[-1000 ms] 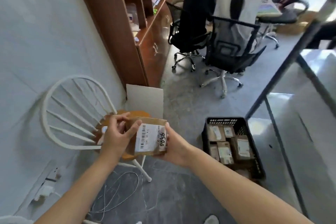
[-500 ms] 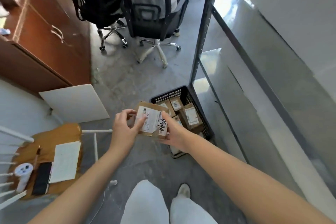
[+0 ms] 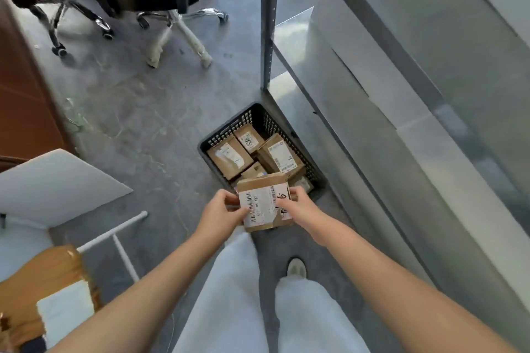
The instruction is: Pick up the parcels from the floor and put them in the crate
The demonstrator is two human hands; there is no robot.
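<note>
I hold a brown cardboard parcel (image 3: 262,203) with a white barcode label between both hands, just above the near edge of the black plastic crate (image 3: 229,129). My left hand (image 3: 220,215) grips its left side and my right hand (image 3: 301,208) grips its right side. The crate stands on the grey floor and holds several brown parcels (image 3: 229,156) with labels. The held parcel hides the crate's near corner.
A grey metal shelving rack (image 3: 269,23) stands right beside the crate on the right. Office chair bases (image 3: 177,28) are at the top. A white chair with a wooden seat (image 3: 43,275) and a white board (image 3: 57,183) are on the left. My legs and shoe (image 3: 296,268) are below.
I have turned from the white chair toward the crate. The parcel, still in both hands, now sits over the crate's near edge instead of over the chair.
</note>
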